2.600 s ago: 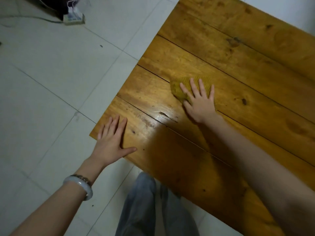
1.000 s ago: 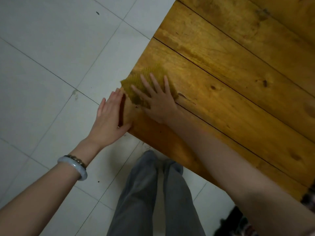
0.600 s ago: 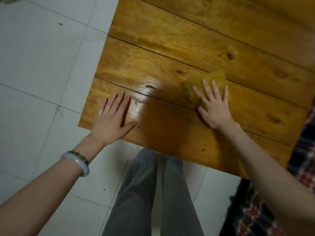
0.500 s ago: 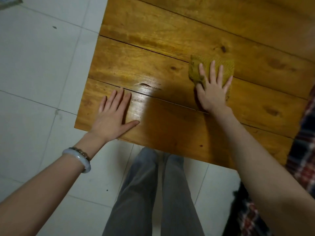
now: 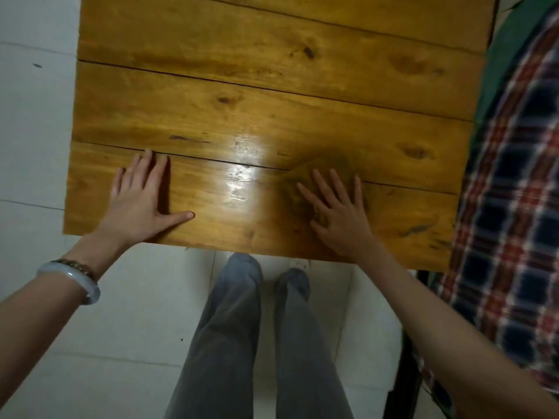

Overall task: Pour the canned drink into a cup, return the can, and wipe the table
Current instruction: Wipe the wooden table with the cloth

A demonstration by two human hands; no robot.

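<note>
While our right hand [image 5: 338,219] lies flat with fingers spread on the yellow-brown cloth [image 5: 298,184], right of centre in the frame and near the lower edge of the table [image 5: 272,71], our left hand [image 5: 142,201] rests palm-down at the tabletop's lower left, fingers straight, thumb out. Plaid fabric [image 5: 514,207] fills the right edge; grey trousers [image 5: 230,343] show below.

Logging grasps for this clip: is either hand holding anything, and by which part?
Nothing is gripped: right hand presses flat on the cloth; left hand lies flat on the table.
</note>
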